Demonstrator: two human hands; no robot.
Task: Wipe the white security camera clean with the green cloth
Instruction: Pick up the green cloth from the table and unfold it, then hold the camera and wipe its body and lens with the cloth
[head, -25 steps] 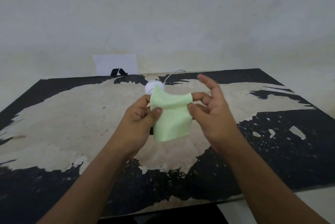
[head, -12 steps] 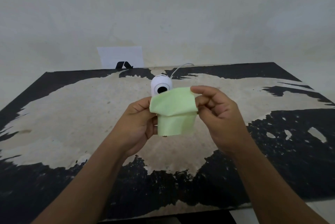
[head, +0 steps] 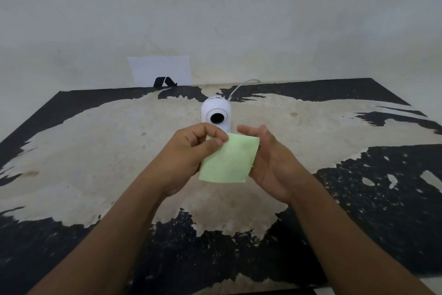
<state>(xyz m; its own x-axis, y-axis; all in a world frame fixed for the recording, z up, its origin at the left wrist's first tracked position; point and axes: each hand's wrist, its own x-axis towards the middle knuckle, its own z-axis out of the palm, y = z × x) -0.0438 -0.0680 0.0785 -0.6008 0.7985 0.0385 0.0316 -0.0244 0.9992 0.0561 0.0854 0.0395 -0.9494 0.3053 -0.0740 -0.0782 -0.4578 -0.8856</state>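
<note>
A pale, blotchy wall [head: 263,19] rises behind a worn table [head: 95,151] whose black coating has peeled away across the middle to leave a wide tan patch, the black surviving along the edges and the near side; over this surface the left hand [head: 189,158] is curled closed, thumb and fingertips [head: 216,141] pinching the upper left corner of the green cloth [head: 227,163]; the cloth hangs as a flat, folded, roughly square piece, tilted so that its lower edge comes toward the viewer, held above the table between the two hands; the right hand [head: 270,163] lies along the cloth's right edge with its fingers extended and loosely open, the palm turned toward the cloth and touching its side, though whether it grips the fabric or merely rests against it cannot be told; both bare forearms reach in from the bottom of the view; just beyond the hands the white security camera [head: 216,115] stands upright on the tan patch, its dark round lens facing the viewer, its base hidden behind the left hand's knuckles and the cloth's top edge; a thin white cable [head: 239,88] arcs from behind its top toward the far edge; farther back a white sheet of paper [head: 160,70] leans against the wall, a small black mark [head: 165,82] at its foot.
</note>
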